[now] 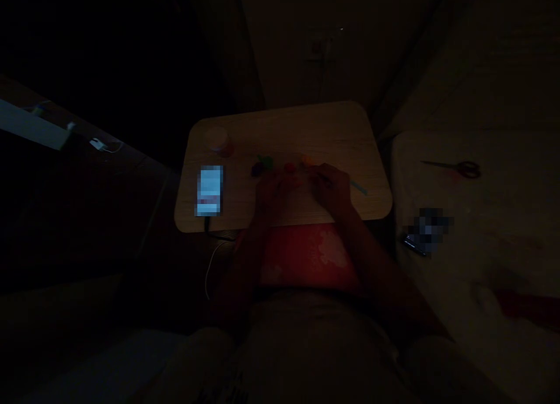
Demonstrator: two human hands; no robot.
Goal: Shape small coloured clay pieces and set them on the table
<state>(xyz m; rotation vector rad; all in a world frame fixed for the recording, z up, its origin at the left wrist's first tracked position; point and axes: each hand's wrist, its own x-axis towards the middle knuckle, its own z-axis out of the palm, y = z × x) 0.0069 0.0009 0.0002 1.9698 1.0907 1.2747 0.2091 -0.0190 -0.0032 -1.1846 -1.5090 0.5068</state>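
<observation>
The light is very dim. My left hand (270, 191) is low over the small wooden table (280, 127), fingers bent inward toward the middle. Facing it, my right hand (333, 188) has its fingers curled and drawn together. A faint reddish patch shows between the fingertips; what they hold is too dark to make out. Just beyond the hands lie a small red lump (289, 167), an orange lump (308, 159), a green piece (266, 161) and a dark purplish lump (256, 169). A pale bluish stick (359, 187) lies right of my right hand.
At the table's left are a lit phone (210, 189) with a cable and a round-lidded tub (217, 139). Scissors (459, 168) and another dark device (426, 232) rest on the pale surface to the right. Red patterned cloth (306, 255) shows below the table edge.
</observation>
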